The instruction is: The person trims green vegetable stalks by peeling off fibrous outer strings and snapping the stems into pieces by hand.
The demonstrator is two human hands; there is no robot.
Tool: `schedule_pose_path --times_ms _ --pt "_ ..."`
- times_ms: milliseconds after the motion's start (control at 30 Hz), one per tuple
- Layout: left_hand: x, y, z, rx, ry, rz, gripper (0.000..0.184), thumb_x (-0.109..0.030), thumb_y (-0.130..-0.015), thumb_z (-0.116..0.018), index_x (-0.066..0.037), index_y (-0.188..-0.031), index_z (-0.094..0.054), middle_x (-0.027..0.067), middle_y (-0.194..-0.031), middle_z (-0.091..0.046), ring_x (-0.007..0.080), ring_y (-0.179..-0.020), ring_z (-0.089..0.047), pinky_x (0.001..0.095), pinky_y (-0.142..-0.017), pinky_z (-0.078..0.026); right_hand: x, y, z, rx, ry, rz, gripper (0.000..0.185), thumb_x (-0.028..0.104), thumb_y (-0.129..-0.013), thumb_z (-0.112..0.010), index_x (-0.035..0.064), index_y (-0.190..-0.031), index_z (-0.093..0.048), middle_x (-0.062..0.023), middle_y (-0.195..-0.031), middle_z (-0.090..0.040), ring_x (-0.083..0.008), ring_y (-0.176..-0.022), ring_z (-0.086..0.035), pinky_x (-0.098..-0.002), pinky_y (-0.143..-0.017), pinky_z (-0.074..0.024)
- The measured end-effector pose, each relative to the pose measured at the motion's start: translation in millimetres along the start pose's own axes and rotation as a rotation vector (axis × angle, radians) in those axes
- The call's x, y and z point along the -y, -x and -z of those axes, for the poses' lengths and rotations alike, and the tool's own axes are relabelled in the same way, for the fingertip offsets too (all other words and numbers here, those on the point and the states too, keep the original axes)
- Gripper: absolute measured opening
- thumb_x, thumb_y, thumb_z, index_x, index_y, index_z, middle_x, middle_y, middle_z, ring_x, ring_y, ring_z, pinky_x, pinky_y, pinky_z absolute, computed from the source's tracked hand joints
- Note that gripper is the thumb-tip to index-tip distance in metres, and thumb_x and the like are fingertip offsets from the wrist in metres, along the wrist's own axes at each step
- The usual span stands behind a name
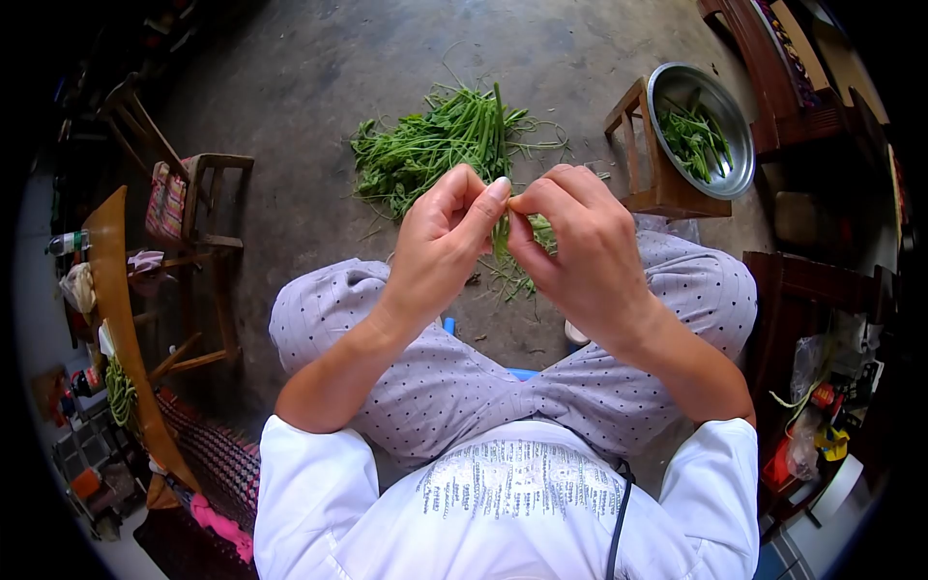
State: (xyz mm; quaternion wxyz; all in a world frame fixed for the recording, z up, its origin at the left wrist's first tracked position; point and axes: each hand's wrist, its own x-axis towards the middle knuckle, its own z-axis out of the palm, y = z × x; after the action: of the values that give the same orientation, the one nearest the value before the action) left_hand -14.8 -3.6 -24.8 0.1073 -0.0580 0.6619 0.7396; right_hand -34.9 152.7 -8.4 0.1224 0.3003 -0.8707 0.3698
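My left hand and my right hand meet in front of me, thumbs and fingers pinched together. A long green vegetable stem rises behind my left fingertips, and a bit of green shows below between the hands. My left hand is closed around this stem. The right thumb and forefinger pinch at the same spot, where the tiny piece between the fingertips is mostly hidden. Beyond my hands a heap of leafy green stems lies on the floor, with thin curly tendrils at its right side.
A metal basin with some greens sits on a wooden stool at the right. Loose trimmings lie on the floor between my knees. At the left stand a wooden chair and a table edge with a bottle.
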Motion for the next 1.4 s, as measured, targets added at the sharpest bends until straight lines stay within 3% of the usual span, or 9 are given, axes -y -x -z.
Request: schedule_pose_path --times_ms 333,500,733,833,900,1000,1200,1333,1400 --pt "-3 2 -1 0.007 0.022 -0.036 0.021 -0.023 -0.096 -0.056 -0.008 -0.082 -0.053 -0.0039 -0.073 -0.049 0.0045 -0.065 -0.046 0.0194 -0.059 -0.038 -4 -2 4 0.042 -0.236 -0.186 0.009 0.003 -0.076 -0.063 -0.0008 -0.08 -0.056 -0.0129 -0.079 -0.057 -0.0292 -0.075 -0.058 -0.0383 -0.065 -0.0469" --pt "-11 5 -1 -0.019 0.011 -0.022 0.021 -0.024 -0.096 -0.056 -0.008 -0.083 -0.054 -0.0045 -0.072 -0.05 0.0031 -0.064 -0.045 0.0186 -0.057 -0.038 -8 -2 5 0.09 -0.506 -0.361 0.009 0.005 -0.084 -0.06 -0.0023 -0.09 -0.059 -0.0125 -0.081 -0.057 -0.0215 -0.07 -0.057 -0.0317 -0.061 -0.0446" --pt "-6 1 9 -0.039 0.139 0.006 0.022 -0.025 -0.095 -0.057 -0.007 -0.083 -0.055 -0.005 -0.072 -0.05 0.0024 -0.065 -0.043 0.0191 -0.06 -0.038 -13 -2 14 0.123 -0.575 -0.335 0.004 0.002 -0.088 -0.057 -0.0014 -0.089 -0.058 -0.011 -0.081 -0.056 -0.0182 -0.069 -0.05 -0.0293 -0.061 -0.0403" --pt "-3 0 11 -0.06 0.059 -0.05 0.02 -0.023 -0.096 -0.057 -0.007 -0.084 -0.056 -0.0043 -0.074 -0.053 0.0024 -0.07 -0.045 0.0199 -0.065 -0.038 -15 -1 16 0.187 -0.626 -0.37 0.003 -0.001 -0.089 -0.053 -0.0016 -0.09 -0.056 -0.0082 -0.081 -0.056 -0.0151 -0.075 -0.052 -0.0267 -0.066 -0.0419" --pt "0 -1 13 -0.05 0.081 -0.065 0.019 -0.024 -0.097 -0.055 -0.008 -0.087 -0.057 -0.0032 -0.08 -0.056 0.0025 -0.073 -0.047 0.0195 -0.068 -0.039 -17 -1 14 0.118 -0.875 -0.275 0.005 -0.003 -0.09 -0.05 -0.0012 -0.093 -0.054 -0.0051 -0.083 -0.056 -0.012 -0.08 -0.054 -0.024 -0.071 -0.0431" --pt "3 -1 16 -0.024 0.118 -0.089 0.017 -0.024 -0.098 -0.052 -0.01 -0.091 -0.057 -0.0006 -0.088 -0.061 0.0032 -0.077 -0.051 0.0193 -0.071 -0.041 -15 -2 21 0.18 -1.075 -0.348 0.007 -0.004 -0.092 -0.046 -0.0002 -0.094 -0.052 -0.0035 -0.085 -0.056 -0.0104 -0.082 -0.054 -0.0221 -0.076 -0.0432" --pt "-1 1 17 -0.06 0.157 -0.105 0.018 -0.025 -0.098 -0.051 -0.008 -0.094 -0.056 0.0027 -0.092 -0.064 0.0061 -0.081 -0.058 0.0191 -0.071 -0.045 -21 0 31 0.34 -0.856 -0.561 0.009 -0.005 -0.092 -0.042 0.0008 -0.092 -0.049 -0.003 -0.078 -0.054 -0.01 -0.075 -0.055 -0.0241 -0.068 -0.0446" --pt "-4 3 22 -0.084 0.131 -0.118 0.02 -0.026 -0.098 -0.052 -0.007 -0.094 -0.056 0.0032 -0.09 -0.064 0.0066 -0.079 -0.058 0.0177 -0.067 -0.044 -40 6 39 0.372 -0.693 -0.517 0.006 -0.004 -0.09 -0.045 0.0001 -0.092 -0.049 -0.008 -0.072 -0.054 -0.0156 -0.069 -0.055 -0.0288 -0.062 -0.044" --pt "-6 4 23 -0.091 0.144 -0.128 0.02 -0.026 -0.098 -0.052 -0.007 -0.094 -0.056 0.0034 -0.089 -0.064 0.0066 -0.078 -0.058 0.0176 -0.067 -0.044 -47 5 53 0.386 -0.119 -0.321 0.005 -0.002 -0.093 -0.046 -0.0002 -0.089 -0.046 -0.0038 -0.069 -0.047 -0.0094 -0.066 -0.046 -0.0246 -0.062 -0.0432"
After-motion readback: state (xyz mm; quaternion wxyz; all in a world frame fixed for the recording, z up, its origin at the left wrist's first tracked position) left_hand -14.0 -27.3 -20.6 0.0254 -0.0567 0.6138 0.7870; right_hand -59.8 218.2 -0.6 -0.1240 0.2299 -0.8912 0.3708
